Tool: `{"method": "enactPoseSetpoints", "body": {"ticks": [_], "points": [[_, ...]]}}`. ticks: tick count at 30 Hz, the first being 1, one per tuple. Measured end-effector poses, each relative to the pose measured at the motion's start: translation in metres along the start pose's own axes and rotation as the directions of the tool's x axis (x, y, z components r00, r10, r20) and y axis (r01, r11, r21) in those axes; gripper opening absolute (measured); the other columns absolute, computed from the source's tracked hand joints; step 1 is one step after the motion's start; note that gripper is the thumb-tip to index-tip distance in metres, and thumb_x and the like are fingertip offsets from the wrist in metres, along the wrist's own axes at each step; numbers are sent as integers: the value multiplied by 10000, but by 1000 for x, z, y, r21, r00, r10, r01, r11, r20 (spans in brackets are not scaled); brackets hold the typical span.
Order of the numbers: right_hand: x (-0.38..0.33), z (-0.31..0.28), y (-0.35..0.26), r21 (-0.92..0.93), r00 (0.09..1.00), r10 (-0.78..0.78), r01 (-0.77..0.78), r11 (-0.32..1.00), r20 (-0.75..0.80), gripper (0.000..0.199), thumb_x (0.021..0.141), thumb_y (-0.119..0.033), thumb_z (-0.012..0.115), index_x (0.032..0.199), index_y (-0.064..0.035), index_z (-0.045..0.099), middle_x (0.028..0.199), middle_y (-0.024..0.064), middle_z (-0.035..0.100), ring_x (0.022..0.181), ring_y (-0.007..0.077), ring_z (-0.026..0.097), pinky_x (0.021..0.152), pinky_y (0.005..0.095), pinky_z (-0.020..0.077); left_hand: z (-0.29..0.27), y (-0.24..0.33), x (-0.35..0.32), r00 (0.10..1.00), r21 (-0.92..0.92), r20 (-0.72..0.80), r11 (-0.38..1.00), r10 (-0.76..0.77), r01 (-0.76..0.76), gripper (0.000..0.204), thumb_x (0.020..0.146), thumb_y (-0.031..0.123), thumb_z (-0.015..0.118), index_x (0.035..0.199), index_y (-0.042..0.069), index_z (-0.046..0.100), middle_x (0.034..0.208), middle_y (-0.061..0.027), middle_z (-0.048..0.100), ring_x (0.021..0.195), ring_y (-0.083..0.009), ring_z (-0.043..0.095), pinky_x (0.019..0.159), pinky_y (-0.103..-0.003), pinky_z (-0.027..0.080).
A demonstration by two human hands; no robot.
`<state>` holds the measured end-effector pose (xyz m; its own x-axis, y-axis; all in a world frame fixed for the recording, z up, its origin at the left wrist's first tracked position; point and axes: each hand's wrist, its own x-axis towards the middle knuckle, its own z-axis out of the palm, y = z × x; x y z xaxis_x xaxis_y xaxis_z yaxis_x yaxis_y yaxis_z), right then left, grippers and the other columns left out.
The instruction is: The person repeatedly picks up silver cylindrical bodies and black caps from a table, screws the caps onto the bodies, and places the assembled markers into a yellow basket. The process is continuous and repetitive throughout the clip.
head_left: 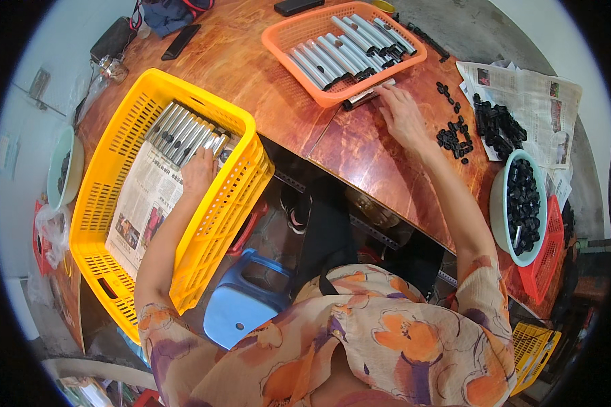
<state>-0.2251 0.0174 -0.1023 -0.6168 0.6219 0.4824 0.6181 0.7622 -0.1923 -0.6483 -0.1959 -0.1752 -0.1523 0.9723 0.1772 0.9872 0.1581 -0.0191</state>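
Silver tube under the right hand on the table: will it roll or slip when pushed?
The silver tube looks round and smooth, so it probably rolls sideways easily. Its shiny surface suggests a slippery hold. The right hand rests beside it on the flat table, with nothing obvious blocking a roll.

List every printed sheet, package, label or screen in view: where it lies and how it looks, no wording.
Newspaper: lines the floor of the yellow crate; pale sheet with small colour pictures; left hand rests above it.
Second newspaper: spread on the table's right end, crumpled, grey print, under black caps.
Phone: dark slab, top left, screen off.
Second phone: dark slab above the orange tray.
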Motion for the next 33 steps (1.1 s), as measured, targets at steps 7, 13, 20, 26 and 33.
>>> {"method": "enactPoseSetpoints", "body": {"ticks": [7, 13, 20, 26, 33], "points": [[17, -8, 6, -172, 986, -27, 55, 984, 164, 382, 780, -74, 631, 1144, -66, 517, 1083, 126, 543, 1013, 313, 490, 827, 411, 402, -3, 3, 5, 995, -130, -99, 991, 8, -21, 280, 794, 193, 663, 970, 47, 500, 907, -119, 539, 722, -303, 604, 558, -406, 472], [-5, -8, 8, -201, 967, -52, 104, 974, 249, 295, 828, -184, 633, 1077, -49, 551, 920, 113, 582, 915, 247, 539, 776, 383, 409, -64, 11, 19, 884, -684, -194, 705, -426, 189, 267, 833, 222, 659, 1020, 41, 600, 802, -47, 610, 584, -143, 548, 551, -287, 442], [-31, -55, -101, 653, 624, 196, -699, -292, 756, 317, 984, -302, 427, 1065, -20, 547, 810, 50, 547, 610, 71, 463, 458, 190, 372, -160, 127, 7, 947, -949, 311, 72, 79, 306, 366, 960, 351, 453, 1144, 56, 568, 931, -17, 618, 810, -91, 557, 667, -225, 456], [-29, -46, -171, 479, 626, -69, -658, -581, 777, 330, 990, -318, 398, 1199, -79, 489, 848, 85, 581, 574, 99, 496, 386, 181, 359, -133, 208, -24, 900, -820, 427, -383, 83, 425, 251, 978, 358, 433, 995, 125, 526, 816, 23, 546, 717, -68, 498, 700, -213, 422], [-48, -55, -164, 745, 718, 236, -667, -37, 655, 340, 956, -328, 480, 1172, -67, 508, 1091, 97, 581, 918, 177, 585, 687, 279, 481, -177, 148, 2, 918, -928, 274, -330, -286, 174, 258, 959, 362, 471, 1009, 110, 494, 764, -6, 555, 637, -97, 535, 544, -223, 423]]}}
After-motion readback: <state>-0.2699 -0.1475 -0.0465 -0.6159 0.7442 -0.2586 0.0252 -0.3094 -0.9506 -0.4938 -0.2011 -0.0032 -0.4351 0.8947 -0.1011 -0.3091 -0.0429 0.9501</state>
